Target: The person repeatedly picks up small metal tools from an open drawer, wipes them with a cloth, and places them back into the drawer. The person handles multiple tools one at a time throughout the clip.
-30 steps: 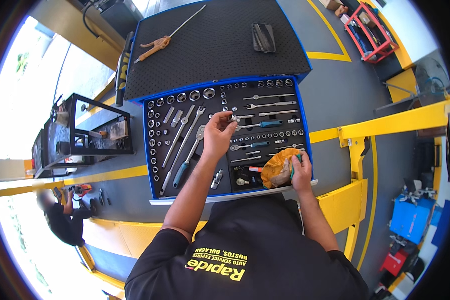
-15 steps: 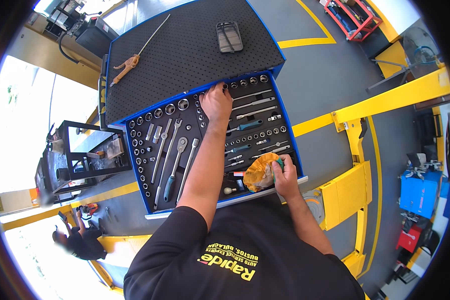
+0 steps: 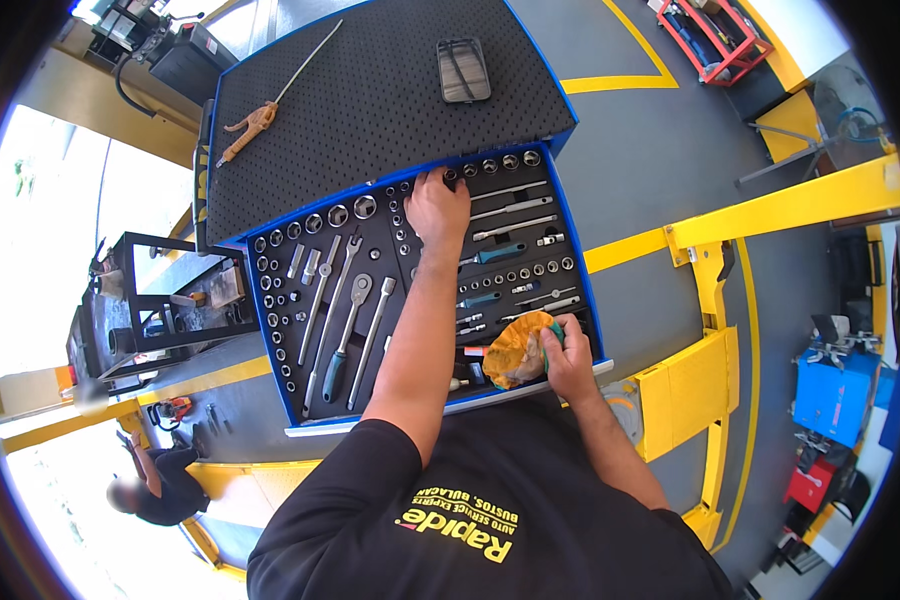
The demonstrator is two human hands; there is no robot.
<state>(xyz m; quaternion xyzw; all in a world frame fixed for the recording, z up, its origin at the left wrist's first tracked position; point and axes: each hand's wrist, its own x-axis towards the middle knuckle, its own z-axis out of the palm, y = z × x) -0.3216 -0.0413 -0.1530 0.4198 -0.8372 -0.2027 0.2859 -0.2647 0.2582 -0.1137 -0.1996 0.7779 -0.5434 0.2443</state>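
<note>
My left hand [image 3: 437, 212] reaches to the far row of a blue tool drawer [image 3: 586, 290]. Its fingers are bent down and closed at a small chrome socket [image 3: 451, 176], which they partly cover. Near the drawer's front right corner, my right hand [image 3: 570, 362] grips a bunched yellow-orange rag [image 3: 513, 352] with green at its edge. The rag hangs over part of the dark foam insert. Left of my forearm lie a ratchet [image 3: 347, 335] with a teal handle and a long extension bar [image 3: 372, 340]. Larger sockets [image 3: 365, 207] line the back edge.
On the cabinet's black perforated top [image 3: 390, 110] rest an air blow gun [image 3: 257, 125] and a small dark tray [image 3: 463, 70]. A yellow lift arm [image 3: 790, 210] crosses at the right. A black metal cart [image 3: 175, 300] stands left. Another person [image 3: 165, 485] is farther off at the lower left.
The view has shifted slightly. My left hand stays at the far row of sockets, and the rag remains in my right hand. The person at the lower left has shifted posture.
</note>
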